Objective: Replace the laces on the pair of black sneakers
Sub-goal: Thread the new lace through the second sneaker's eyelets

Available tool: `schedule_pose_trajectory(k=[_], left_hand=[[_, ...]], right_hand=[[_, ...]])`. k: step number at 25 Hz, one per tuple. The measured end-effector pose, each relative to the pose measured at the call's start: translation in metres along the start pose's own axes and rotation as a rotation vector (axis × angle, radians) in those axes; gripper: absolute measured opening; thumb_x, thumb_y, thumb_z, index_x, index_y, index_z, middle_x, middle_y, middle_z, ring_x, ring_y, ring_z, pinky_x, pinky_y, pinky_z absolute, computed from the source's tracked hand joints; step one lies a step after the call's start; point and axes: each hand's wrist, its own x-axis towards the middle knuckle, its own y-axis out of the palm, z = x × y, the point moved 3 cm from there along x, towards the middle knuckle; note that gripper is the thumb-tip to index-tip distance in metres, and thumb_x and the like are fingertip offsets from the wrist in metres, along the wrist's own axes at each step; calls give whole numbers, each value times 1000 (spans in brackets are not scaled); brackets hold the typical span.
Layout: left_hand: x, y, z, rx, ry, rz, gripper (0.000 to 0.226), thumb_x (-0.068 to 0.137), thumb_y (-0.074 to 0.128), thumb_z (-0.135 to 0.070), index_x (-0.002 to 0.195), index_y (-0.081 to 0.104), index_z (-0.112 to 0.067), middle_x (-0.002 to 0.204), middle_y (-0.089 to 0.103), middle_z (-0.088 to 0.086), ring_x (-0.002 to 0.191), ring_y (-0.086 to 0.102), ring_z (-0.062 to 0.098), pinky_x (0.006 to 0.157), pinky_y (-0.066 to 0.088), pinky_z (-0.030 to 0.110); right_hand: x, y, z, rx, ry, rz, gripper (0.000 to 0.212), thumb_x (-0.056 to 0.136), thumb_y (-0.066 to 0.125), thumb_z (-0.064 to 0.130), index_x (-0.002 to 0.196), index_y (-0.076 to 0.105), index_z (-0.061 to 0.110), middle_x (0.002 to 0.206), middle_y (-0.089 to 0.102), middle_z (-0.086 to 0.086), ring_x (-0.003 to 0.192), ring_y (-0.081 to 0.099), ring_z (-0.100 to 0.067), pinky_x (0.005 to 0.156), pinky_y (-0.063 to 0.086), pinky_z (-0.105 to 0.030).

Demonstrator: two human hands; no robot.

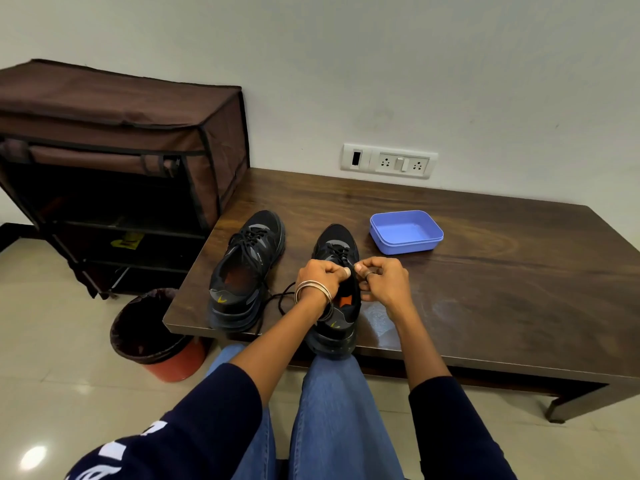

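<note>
Now both hands, left hand (320, 275) and right hand (381, 278), pinch the lace (341, 254) atop the near shoe (337, 299), whose toe points to twelve o'clock.

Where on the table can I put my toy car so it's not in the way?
The whole right side of the table is bare, from the blue box to the far right edge. There is also bare wood behind the shoes, up to the wall. It is crowded on the left, where the two black sneakers sit with loose laces and both hands are busy.
</note>
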Motion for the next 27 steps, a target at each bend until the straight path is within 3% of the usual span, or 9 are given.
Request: schedule_pose_trajectory(k=[4,8,10,13,16,18,21,24,27], left_hand=[[1,-6,-4,165,104,80,21,77,76,-36,91,74,-20,71,64,-3,74,62,17,77,56,38],[-4,-9,-17,572,261,-53,55,70,78,-43,117,54,-27,114,60,-4,108,55,21,90,45,40],[-3,-10,-17,736,305,-91,51,75,75,-41,119,53,-29,121,53,-2,116,47,23,94,35,39],[-1,-16,-8,798,302,-134,36,79,69,-41,113,58,-34,117,50,-3,116,42,21,92,28,39],[-4,-14,-4,802,304,-195,31,79,68,-44,109,61,-39,116,48,-6,118,36,21,96,26,44],[-3,-14,-2,748,274,-223,31,75,71,-45,105,62,-41,118,44,-8,117,33,21,101,26,48],[-3,-16,5,652,229,-244,36,71,74,-46,104,60,-45,126,37,-7,121,29,22,103,26,51],[1,-16,10,629,195,-251,59,71,75,-47,122,47,-40,129,39,-4,124,35,22,102,28,48],[4,-16,14,522,164,-238,75,70,76,-45,133,36,-31,130,47,-4,122,46,21,99,31,46]], right_hand=[[5,7,-2,44,20,11,14,91,66,12,78,70,17,74,69,-4,70,63,-18,66,57,-35],[7,5,2,98,22,-120,16,96,49,9,86,62,11,85,72,-6,82,69,-19,83,56,-41],[3,-9,13,526,81,-208,17,99,38,6,93,54,5,86,70,-10,75,68,-20,79,57,-40],[-7,-49,31,1086,71,-297,25,100,36,4,79,49,10,66,54,-10,46,47,-15,50,48,-27],[-6,-72,34,691,-90,-329,23,97,53,12,75,57,15,64,50,-3,45,42,-6,45,33,-20],[0,-59,29,175,-164,-227,12,89,67,28,79,69,21,71,66,4,63,58,-5,64,48,-26],[5,-20,11,-472,-76,104,24,81,71,49,100,72,34,95,72,12,94,61,-10,86,50,-35],[3,-5,7,-387,-46,51,13,84,73,36,88,76,24,87,74,3,92,65,-18,82,52,-38],[-3,-31,17,197,-84,-172,10,89,68,14,84,76,10,77,71,5,71,60,-10,66,49,-26]])
